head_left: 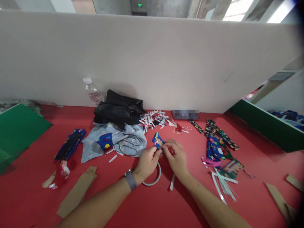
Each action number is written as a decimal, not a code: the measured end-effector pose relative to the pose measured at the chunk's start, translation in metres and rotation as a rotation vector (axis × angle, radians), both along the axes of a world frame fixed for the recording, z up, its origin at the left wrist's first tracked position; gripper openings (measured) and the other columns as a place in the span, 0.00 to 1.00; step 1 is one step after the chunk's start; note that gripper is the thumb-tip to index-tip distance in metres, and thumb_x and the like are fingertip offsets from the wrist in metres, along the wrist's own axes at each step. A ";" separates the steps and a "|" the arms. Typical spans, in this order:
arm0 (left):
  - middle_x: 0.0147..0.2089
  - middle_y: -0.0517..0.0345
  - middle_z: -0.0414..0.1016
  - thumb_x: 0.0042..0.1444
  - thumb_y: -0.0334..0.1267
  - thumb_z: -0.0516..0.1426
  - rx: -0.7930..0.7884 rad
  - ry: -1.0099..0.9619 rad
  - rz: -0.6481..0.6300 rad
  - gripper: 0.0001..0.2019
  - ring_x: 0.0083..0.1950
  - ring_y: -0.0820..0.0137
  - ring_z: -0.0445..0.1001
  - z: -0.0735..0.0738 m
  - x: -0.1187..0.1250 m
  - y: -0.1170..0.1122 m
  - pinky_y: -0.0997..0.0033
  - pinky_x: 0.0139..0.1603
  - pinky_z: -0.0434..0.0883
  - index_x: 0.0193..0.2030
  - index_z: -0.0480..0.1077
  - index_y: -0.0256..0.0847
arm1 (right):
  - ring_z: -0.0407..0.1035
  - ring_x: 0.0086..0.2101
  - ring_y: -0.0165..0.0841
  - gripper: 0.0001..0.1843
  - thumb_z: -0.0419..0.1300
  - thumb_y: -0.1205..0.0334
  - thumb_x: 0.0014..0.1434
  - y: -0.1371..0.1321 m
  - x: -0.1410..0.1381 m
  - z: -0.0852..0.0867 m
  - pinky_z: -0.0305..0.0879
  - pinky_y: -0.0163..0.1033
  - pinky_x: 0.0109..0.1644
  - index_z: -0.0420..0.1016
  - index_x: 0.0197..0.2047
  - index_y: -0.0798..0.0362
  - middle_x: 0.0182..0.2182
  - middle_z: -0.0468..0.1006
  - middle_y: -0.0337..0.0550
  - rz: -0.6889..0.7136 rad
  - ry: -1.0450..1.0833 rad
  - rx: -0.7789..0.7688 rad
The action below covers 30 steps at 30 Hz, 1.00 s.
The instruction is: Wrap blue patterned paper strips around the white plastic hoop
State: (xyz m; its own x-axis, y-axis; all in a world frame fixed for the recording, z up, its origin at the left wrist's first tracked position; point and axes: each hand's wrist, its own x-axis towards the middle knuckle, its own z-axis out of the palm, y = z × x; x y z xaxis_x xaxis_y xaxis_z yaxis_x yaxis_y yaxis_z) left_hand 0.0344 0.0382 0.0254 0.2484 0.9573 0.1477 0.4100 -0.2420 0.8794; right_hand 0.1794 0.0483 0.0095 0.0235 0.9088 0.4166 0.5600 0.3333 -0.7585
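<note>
Both my hands meet over the red table (133,209) around a small blue patterned fabric piece (157,139). My left hand (148,161), with a grey watch on its wrist, pinches the piece's lower edge. My right hand (176,156) pinches the same piece from the right, fingers closed. Under my hands lies a white ring of tape (155,180). Large metal scissors (129,144) rest on a pale blue patterned cloth (95,144) just left of my hands.
A black bag (118,107) and a clear water bottle (93,91) stand against the white partition. White paper strips (153,118), patterned fabric strips (218,139), brown cardboard pieces (77,191) and green boards (16,126) lie around.
</note>
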 end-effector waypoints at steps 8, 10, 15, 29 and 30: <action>0.32 0.56 0.78 0.62 0.39 0.47 0.008 0.016 -0.002 0.12 0.33 0.70 0.75 0.000 -0.001 0.000 0.75 0.34 0.66 0.32 0.68 0.40 | 0.68 0.40 0.37 0.07 0.56 0.58 0.58 -0.001 0.000 -0.001 0.59 0.46 0.49 0.73 0.32 0.50 0.35 0.76 0.44 0.002 -0.005 -0.005; 0.32 0.57 0.78 0.61 0.39 0.47 0.012 0.014 -0.003 0.12 0.33 0.70 0.75 -0.001 -0.001 0.000 0.75 0.33 0.66 0.32 0.68 0.40 | 0.68 0.40 0.37 0.08 0.56 0.57 0.58 -0.001 0.000 -0.001 0.59 0.47 0.49 0.73 0.32 0.50 0.35 0.76 0.44 0.001 -0.005 0.000; 0.32 0.57 0.78 0.61 0.40 0.47 0.012 0.017 -0.001 0.12 0.33 0.70 0.75 -0.001 -0.001 0.000 0.75 0.33 0.66 0.31 0.68 0.40 | 0.69 0.39 0.37 0.08 0.56 0.57 0.58 0.000 0.001 -0.001 0.60 0.47 0.48 0.73 0.32 0.49 0.36 0.76 0.44 0.002 -0.012 0.007; 0.32 0.57 0.78 0.62 0.39 0.47 0.029 0.052 -0.009 0.12 0.33 0.70 0.75 -0.002 -0.001 0.000 0.75 0.34 0.66 0.31 0.68 0.40 | 0.68 0.38 0.37 0.09 0.55 0.57 0.58 -0.001 0.000 0.002 0.61 0.46 0.47 0.72 0.30 0.50 0.35 0.75 0.44 0.004 0.000 -0.006; 0.32 0.57 0.78 0.62 0.39 0.47 0.030 0.053 -0.009 0.12 0.33 0.70 0.75 -0.002 -0.001 0.000 0.75 0.34 0.66 0.31 0.68 0.40 | 0.68 0.38 0.37 0.09 0.55 0.57 0.58 -0.001 0.000 0.003 0.61 0.46 0.47 0.72 0.30 0.50 0.34 0.75 0.44 0.003 -0.001 -0.009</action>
